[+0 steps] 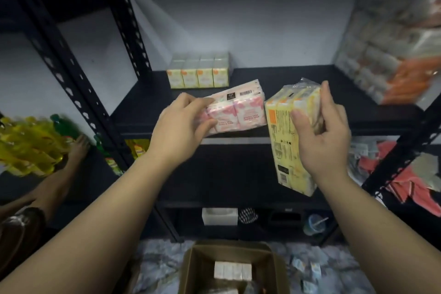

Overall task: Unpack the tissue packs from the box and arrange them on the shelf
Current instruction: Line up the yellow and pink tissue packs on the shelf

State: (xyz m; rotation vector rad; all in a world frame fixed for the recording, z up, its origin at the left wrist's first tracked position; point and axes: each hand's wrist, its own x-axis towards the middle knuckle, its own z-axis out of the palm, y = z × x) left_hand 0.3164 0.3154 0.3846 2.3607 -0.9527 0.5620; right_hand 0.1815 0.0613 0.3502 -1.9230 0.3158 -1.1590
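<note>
**Asker:** What is the setting?

**Describer:** Black metal shelving stands against a pale wall. The middle shelf (298, 93) sits at hand height, and a set of pale green tissue packs (198, 71) stands at its far left.

**Asker:** What are the hands doing?

**Describer:** The left hand (181, 124) grips a pink and white tissue pack (235, 108) by its left end, thumb underneath and fingers over the top, holding it level above the shelf's near edge. The right hand (322, 136) holds a yellow tissue pack (290, 141) upright, fingers curled over its top right corner and thumb pressed on its printed face. The two packs almost touch.

**Asker:** Where is the box?

**Describer:** An open cardboard box (198, 267) sits on the floor, near and centre, with white packs (232, 271) inside.

**Asker:** Anything else?

**Describer:** On the left, another person's hand (78, 150) rests against yellow bottles (33, 145). A large blurred wrapped bundle (391, 48) sits far right.
</note>
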